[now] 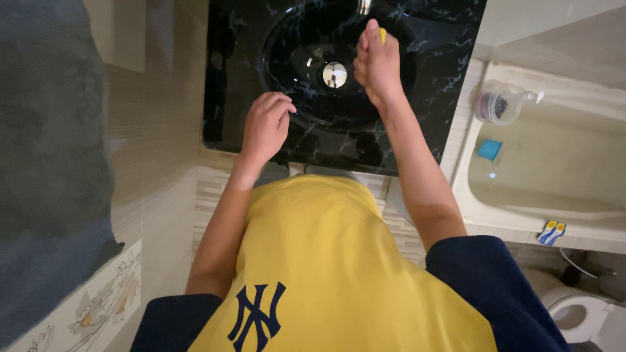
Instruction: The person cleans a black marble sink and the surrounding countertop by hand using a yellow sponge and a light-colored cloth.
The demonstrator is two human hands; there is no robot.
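I stand over a black marbled washbasin, looking straight down past my yellow shirt with its dark blue sleeves. My right hand reaches out over the bowl, arm nearly straight from the elbow, wrist cocked slightly inward. Its fingers are closed around a small yellow thing; only a sliver of it shows above my knuckles, so I cannot tell what it is. The hand sits just below the metal tap spout at the far edge of the basin, and just right of the shiny drain plug in the middle of the bowl.

My left hand hovers over the near left rim of the bowl, elbow bent, forearm running back toward my body. Its fingers curl loosely inward with the tips drawn near the thumb; it holds nothing that I can see.

To the right of the basin lies a white bathtub. A clear pump bottle stands on its far left corner, a blue sponge lies inside just below it, and a small blue and yellow packet rests on its near rim. A white toilet shows at the lower right. A dark grey towel hangs along the left.
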